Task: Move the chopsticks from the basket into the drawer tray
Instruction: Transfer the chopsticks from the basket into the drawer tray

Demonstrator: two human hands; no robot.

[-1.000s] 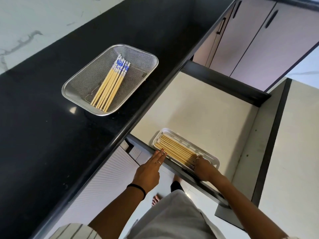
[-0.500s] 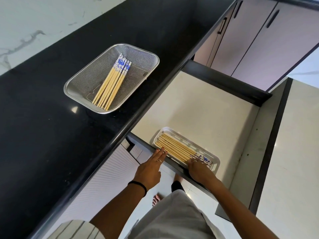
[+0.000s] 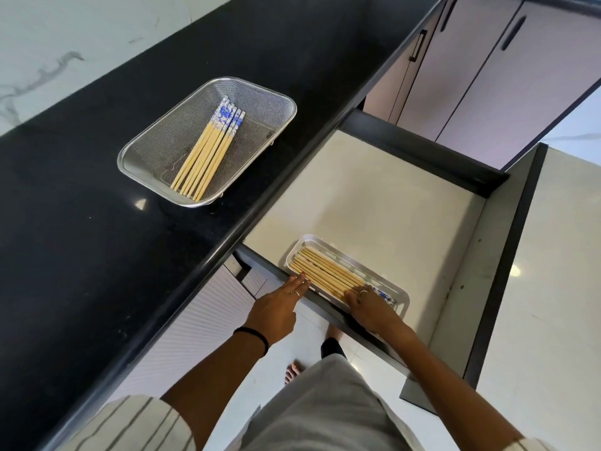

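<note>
Head view: right hand [image 3: 369, 307] fingers curled on tray chopsticks [image 3: 328, 271]; left hand [image 3: 276, 312] flat, fingers straight on drawer edge [image 3: 260, 260].

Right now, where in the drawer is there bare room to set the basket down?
The drawer floor is bare from the tray back to the rear wall and right wall. The front corner is crowded: tray, left hand and right hand. The basket sits on the counter.
</note>
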